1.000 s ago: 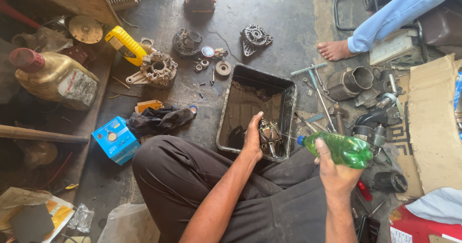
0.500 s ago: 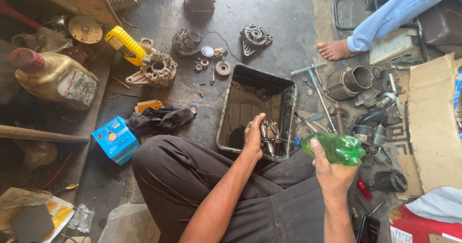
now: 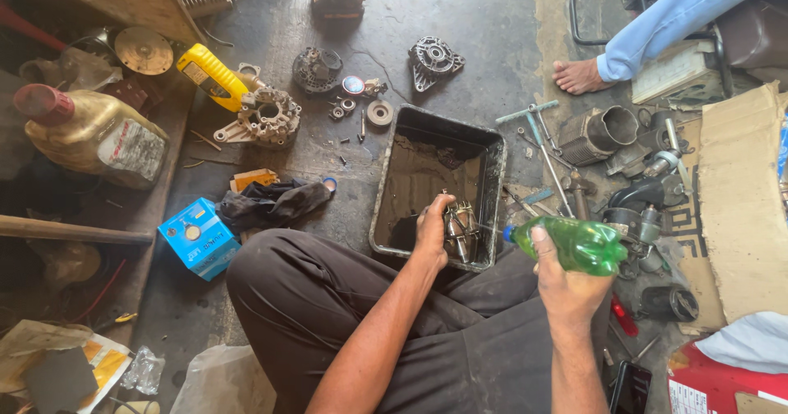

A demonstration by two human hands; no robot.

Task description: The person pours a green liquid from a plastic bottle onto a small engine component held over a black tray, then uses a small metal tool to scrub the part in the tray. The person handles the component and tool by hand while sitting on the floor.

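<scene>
My left hand (image 3: pixel 432 227) grips a shiny metal rotor part (image 3: pixel 460 228) and holds it over the near end of a black rectangular tray (image 3: pixel 492 155) with dark liquid in it. My right hand (image 3: pixel 561 276) holds a green plastic bottle (image 3: pixel 583 246) tilted on its side, its blue cap pointing at the metal part from the right. I sit cross-legged in dark trousers (image 3: pixel 328 299) on the floor just behind the tray.
Metal housings (image 3: pixel 267 117) (image 3: pixel 435 55), small bearings and screws lie beyond the tray. A yellow tool (image 3: pixel 212 76), a blue box (image 3: pixel 196 235) and a dark rag (image 3: pixel 267 203) lie left. Wrenches and cylinder parts (image 3: pixel 599 131) lie right. Another person's bare foot (image 3: pixel 579 75) rests at the upper right.
My left hand has turned the metal part slightly and drawn it nearer to the bottle's cap. The bottle has stayed almost still.
</scene>
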